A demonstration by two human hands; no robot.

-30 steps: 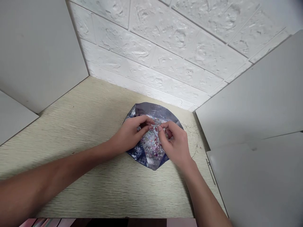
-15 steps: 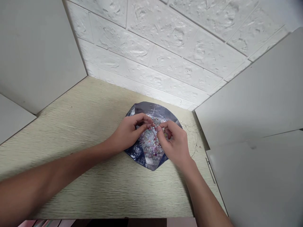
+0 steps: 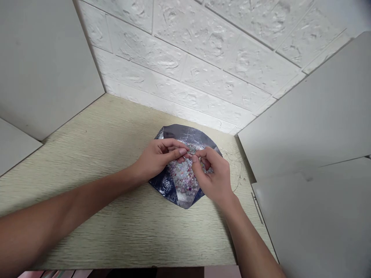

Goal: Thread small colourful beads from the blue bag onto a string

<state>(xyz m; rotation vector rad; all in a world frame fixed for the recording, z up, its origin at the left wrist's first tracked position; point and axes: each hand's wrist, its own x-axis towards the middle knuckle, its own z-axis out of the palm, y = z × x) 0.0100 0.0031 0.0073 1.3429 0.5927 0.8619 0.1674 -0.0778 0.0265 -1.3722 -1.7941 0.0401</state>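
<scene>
Seen from above by a head-worn camera, a person's two bare forearms reach in from the lower edge of the view and meet over a heap of tiny beads (image 3: 183, 178), mostly pale, with pink and purple among them. The beads lie in the middle of a rounded sheet of dark blue and silver wrapping (image 3: 185, 133), printed with a rose near its lower left. The sheet rests on a pale, wood-grained bench (image 3: 95, 231).

The left hand (image 3: 158, 158) comes in from the left and the right hand (image 3: 214, 178) from the lower right. Both hover close over the heap, and their fingertips (image 3: 184, 151) almost meet. Each grip is closed in a fine pinch, thumb against forefinger. Anything held there is too small to make out. The work in hand appears to be close fingertip handling at the top of the heap.

To the right of the sheet, a loose tangle of fine thread (image 3: 233, 162) lies on the bench, and a thin metal rod (image 3: 257, 208) lies further right. A white wall with embossed brick texture (image 3: 185, 65) stands behind the bench, between a plain white panel on the left (image 3: 49, 65) and another on the right (image 3: 307, 116).
</scene>
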